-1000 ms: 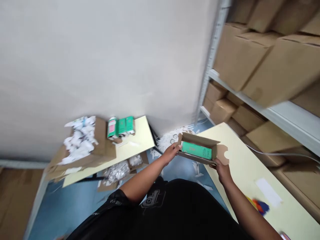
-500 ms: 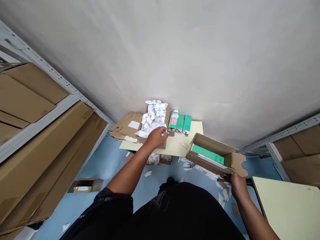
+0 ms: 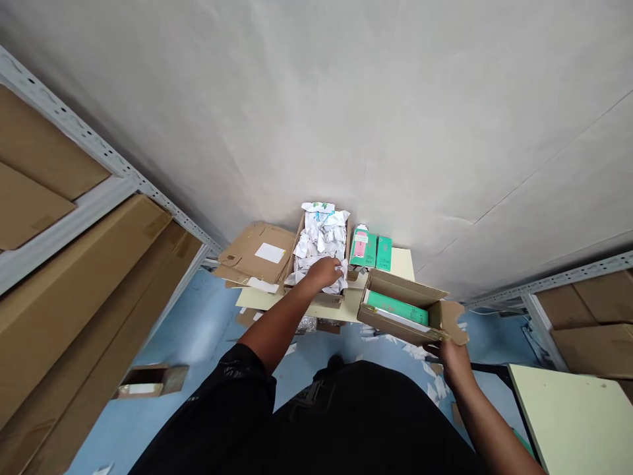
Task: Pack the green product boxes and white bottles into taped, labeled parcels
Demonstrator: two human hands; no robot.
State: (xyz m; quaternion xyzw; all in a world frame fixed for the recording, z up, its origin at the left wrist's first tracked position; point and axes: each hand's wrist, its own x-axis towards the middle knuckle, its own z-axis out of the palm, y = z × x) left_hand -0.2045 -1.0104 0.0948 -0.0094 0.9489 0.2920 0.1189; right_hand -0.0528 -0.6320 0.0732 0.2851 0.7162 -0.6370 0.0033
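Nearest the wearer, toward two o'clock, the right hand [image 3: 452,359] grips the near corner of an open carton [image 3: 395,331], fingers curled around it beneath the flap [image 3: 453,322]. The carton lies toward one o'clock, a green box [image 3: 398,307] lying inside. It looks stiff-walled and fairly light, since one hand bears it at one end; that corner seems firm enough, though a palm under the middle would probably balance it better, and the flap looks too bendy to lift by. The green box appears smooth and perhaps a little slippery, best taken by its long sides. Farther out, at twelve o'clock, the left hand [image 3: 324,272] rests bent-fingered on crumpled paper [image 3: 326,237] filling a bin [image 3: 326,298]; whether it has pinched any cannot be told. The paper looks soft, nearly weightless and easily torn, so a loose handful should do. Beyond, between twelve and one, green packs [image 3: 384,254] stand beside the bin. A second ago both hands held the carton; half a second ago the left hovered by the bin's near edge, and now it has reached the paper.
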